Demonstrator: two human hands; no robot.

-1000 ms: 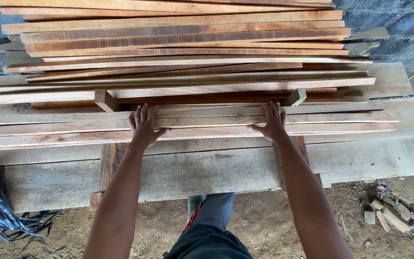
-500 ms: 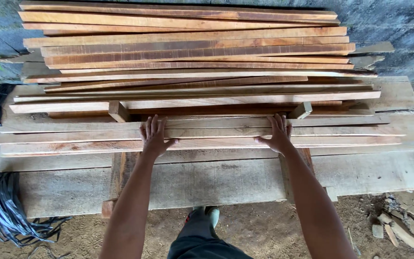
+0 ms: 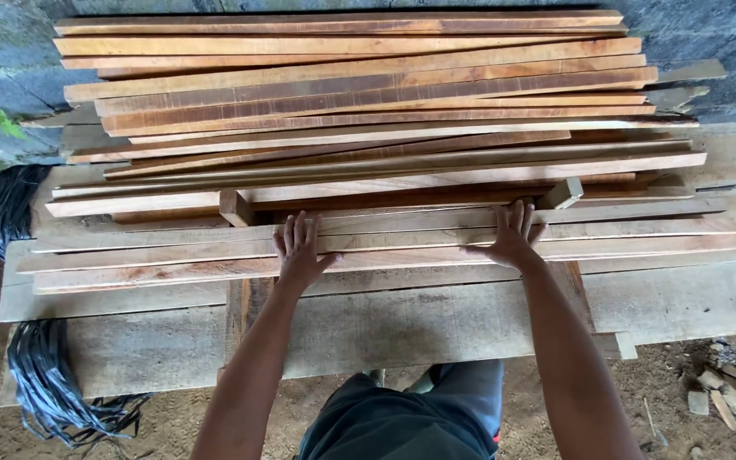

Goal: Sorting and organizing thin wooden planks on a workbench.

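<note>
We see the left hand (image 3: pixel 300 249) and right hand (image 3: pixel 511 235) lying flat with fingers spread on the long thin wood strips (image 3: pixel 385 247) at the front of the big wood pile (image 3: pixel 359 94), but their palms are hidden from us.

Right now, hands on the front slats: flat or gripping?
Flat. Left hand and right hand lie palm-down, fingers spread, on the slats.

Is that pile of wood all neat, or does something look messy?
Messy. The stacked wooden strips fan out crooked with uneven ends. Both hands, left hand and right hand, lie flat on the nearer strips, which sit straighter.
</note>
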